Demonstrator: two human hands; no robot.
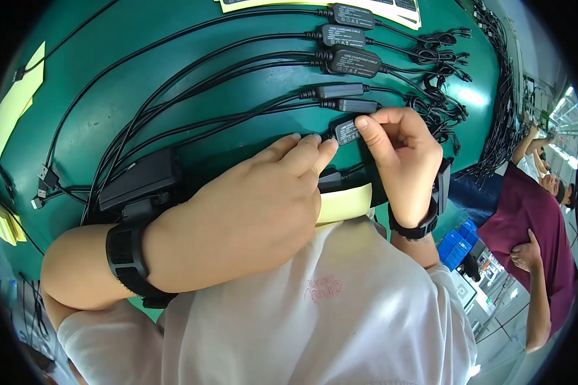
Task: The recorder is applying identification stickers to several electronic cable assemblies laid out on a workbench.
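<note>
A black USB cable with a small flat box [347, 132] in its length lies across the near part of the green table, the box bearing a black label with pale print. My right hand [401, 144] pinches the right end of this box between thumb and forefinger, the other fingers curled in. At the box's left end, my left hand [257, 192] closes its fingertips on the cable, the back of the hand hiding much of it. Just beyond, several similar USB cables lie side by side, their boxes [354, 61] in a row, some labelled face up, others on edge.
Bundled cable ends [440, 90] lie right of the boxes. USB plugs [45, 176] rest at left, near a black device [141, 179]. Yellow label sheets [19, 106] lie along the left edge, with another yellow strip [345, 204] before me. A person in maroon [526, 237] stands at right.
</note>
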